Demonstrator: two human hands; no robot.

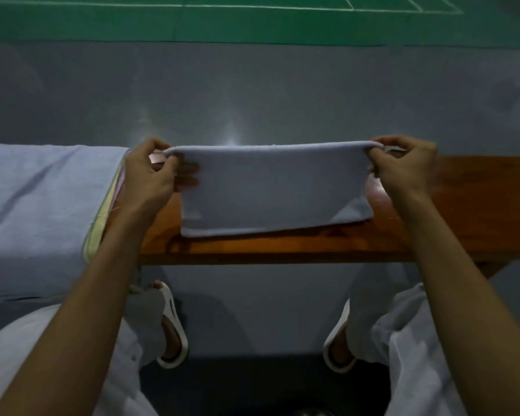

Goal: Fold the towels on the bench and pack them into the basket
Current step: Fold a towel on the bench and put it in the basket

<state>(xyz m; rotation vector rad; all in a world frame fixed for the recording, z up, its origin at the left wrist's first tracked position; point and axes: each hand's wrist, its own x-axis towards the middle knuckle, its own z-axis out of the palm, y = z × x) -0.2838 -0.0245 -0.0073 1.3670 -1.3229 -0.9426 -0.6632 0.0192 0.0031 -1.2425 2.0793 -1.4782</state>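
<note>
Wooden desk (478,205) on a grey floor (252,85), green court (222,25) beyond, a towel pile (42,205) at its left end (dim in here). The folded towel (270,187) stretches between the hands, left grip (150,175) and right grip (403,166) each pinching a top corner, lower edge on the desk.

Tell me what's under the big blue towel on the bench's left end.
Along the right side of the blue towel, a yellow edge and a pinkish edge peek out. How many layers lie beneath, and the bench there, is covered.
</note>
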